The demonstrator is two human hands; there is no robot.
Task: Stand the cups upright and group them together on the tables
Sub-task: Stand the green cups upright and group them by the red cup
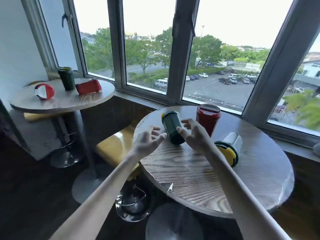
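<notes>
On the near table (pixel 199 179), toward its far left edge: the dark green cup (pixel 170 128), lid and yellow tab up and away from us, base down toward us. Its long axis tips up and to the left, so we read it as leaning rather than squarely upright, though the wide lens may exaggerate this.

The cup lies directly ahead, between the two hands. Left hand (pixel 147 142): fingers spread and loosely bent, holding nothing, fingertips just beside the cup's lower left wall. Right hand (pixel 195 134): also spread and empty, its thumb across the cup's lower right wall. We cannot tell whether it is touching. The right hand looks the nearer of the two.

Just behind the right hand, the red cup (pixel 207 122) stands upright. The silver cup (pixel 230 144) lies on its side to the right, yellow lid toward us. We judge it the next one to stand up.

On the far table (pixel 69 101), well apart on the left: one upright green cup (pixel 66 78) and two red cups on their sides.
</notes>
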